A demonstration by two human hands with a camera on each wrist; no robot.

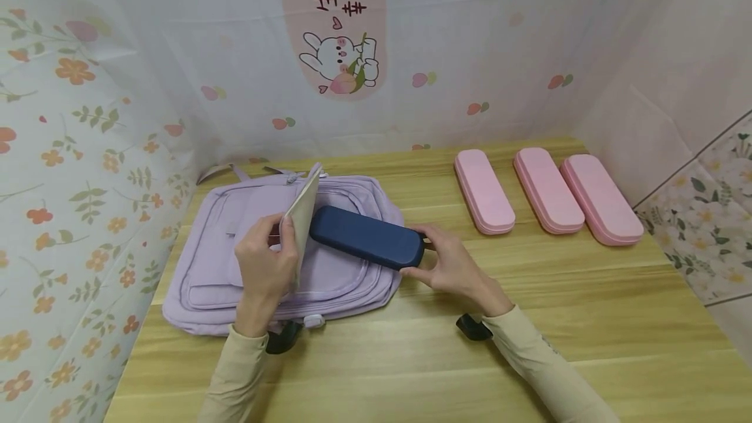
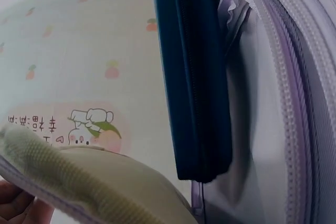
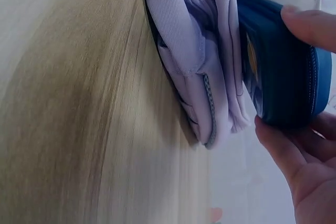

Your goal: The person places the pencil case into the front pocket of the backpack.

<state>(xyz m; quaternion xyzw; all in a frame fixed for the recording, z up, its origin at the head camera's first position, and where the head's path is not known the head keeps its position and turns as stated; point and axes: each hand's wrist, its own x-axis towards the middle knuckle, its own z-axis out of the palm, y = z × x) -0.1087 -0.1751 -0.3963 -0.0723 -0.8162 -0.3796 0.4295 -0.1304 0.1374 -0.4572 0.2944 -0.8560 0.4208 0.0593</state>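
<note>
A lavender backpack (image 1: 217, 247) lies flat on the wooden table, its front compartment unzipped. My left hand (image 1: 267, 256) pinches the compartment's flap (image 1: 302, 220) and holds it raised; part of that hand (image 2: 21, 205) shows at the lower left of the left wrist view. A dark blue zippered case (image 1: 367, 237) is in my right hand (image 1: 449, 263), gripped at its right end between thumb and fingers. The case's far end is over the open compartment, beside the flap. In the right wrist view the fingers (image 3: 315, 27) hold the case (image 3: 286, 72) next to the bag's side (image 3: 184, 51).
Three pink cases (image 1: 484, 191), (image 1: 549, 191), (image 1: 602, 200) lie at the table's right rear. A floral curtain (image 1: 88, 181) hangs at the left and a printed cloth (image 1: 470, 51) behind the table (image 1: 399, 371). The backpack's straps (image 1: 235, 172) lie by its rear edge.
</note>
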